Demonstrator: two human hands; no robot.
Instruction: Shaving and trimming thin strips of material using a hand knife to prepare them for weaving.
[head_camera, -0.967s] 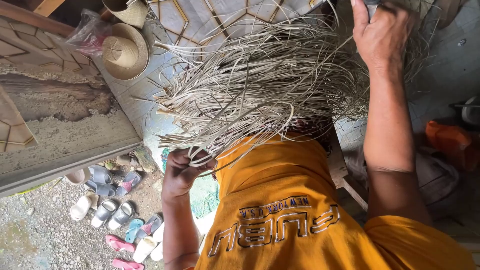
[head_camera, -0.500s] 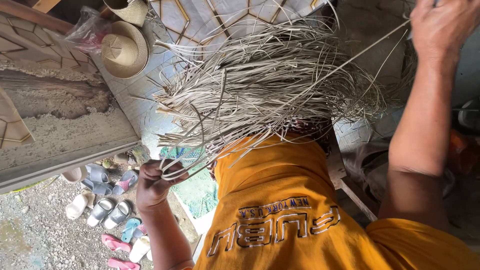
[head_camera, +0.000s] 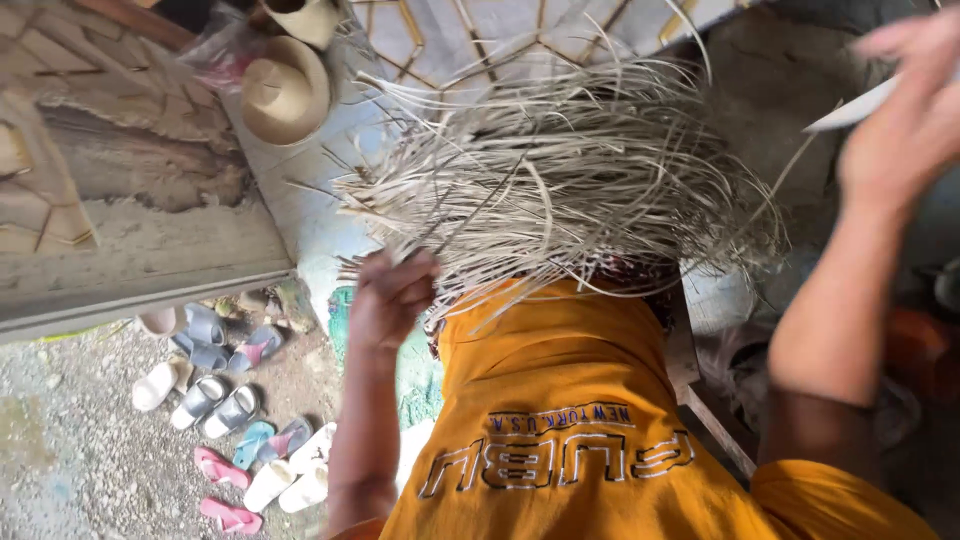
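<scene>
A big loose bundle of pale dried straw strips (head_camera: 570, 175) lies across my lap, above my orange shirt (head_camera: 570, 420). My left hand (head_camera: 392, 295) is closed on the strips at the bundle's lower left edge. My right hand (head_camera: 905, 115) is raised at the far right, blurred, pinching one long pale strip (head_camera: 850, 108) that runs off to the right of the bundle.
A straw hat (head_camera: 285, 90) lies on the tiled step at the upper left. Several sandals and slippers (head_camera: 230, 400) are scattered on the gravel ground at the lower left. A wooden stool edge (head_camera: 715, 420) shows by my right side.
My right hand has swung from above the bundle out to the far right, drawing one strip with it. My left hand has risen from below the bundle to its lower edge.
</scene>
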